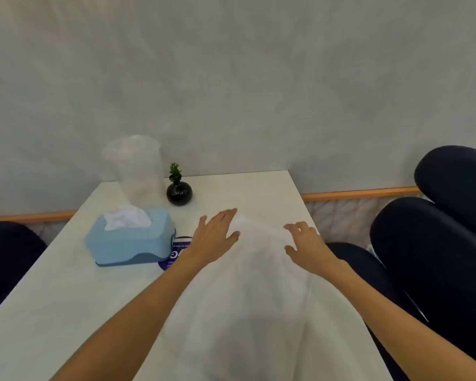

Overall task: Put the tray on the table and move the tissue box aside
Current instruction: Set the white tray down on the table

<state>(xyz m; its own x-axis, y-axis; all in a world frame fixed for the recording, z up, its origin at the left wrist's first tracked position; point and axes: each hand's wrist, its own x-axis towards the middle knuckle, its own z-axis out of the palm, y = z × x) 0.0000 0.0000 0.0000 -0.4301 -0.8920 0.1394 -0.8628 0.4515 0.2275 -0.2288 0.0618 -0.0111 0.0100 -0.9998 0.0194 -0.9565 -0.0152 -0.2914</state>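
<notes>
White table (66, 292): stands against a grey wall (231, 78), far edge touching it. Dark padded seats (437, 257) sit off its right edge and another off its left edge.

Tray (248, 298): pale, blurred, its outline hard to make out. It runs from the near edge toward the middle of the table, on the right half. Whether it rests flat on the surface or is just above it cannot be told.

Tissue box (131, 237): light blue, white tissue standing out of its top slot. It sits on the left half of the table, toward the far edge, partly covering a purple round sticker (173, 257) at its right end.

Clear plastic cup (138, 169): upright, near the far left corner, behind the box.

Small black vase (179, 192): holds a green sprig, just right of the cup near the far edge.

Left hand (213, 235): fingers spread apart, palm down over the tray's far left corner, gripping nothing.

Right hand (305, 243): fingers apart and slightly curled at the tray's far right corner, not closed on it.
</notes>
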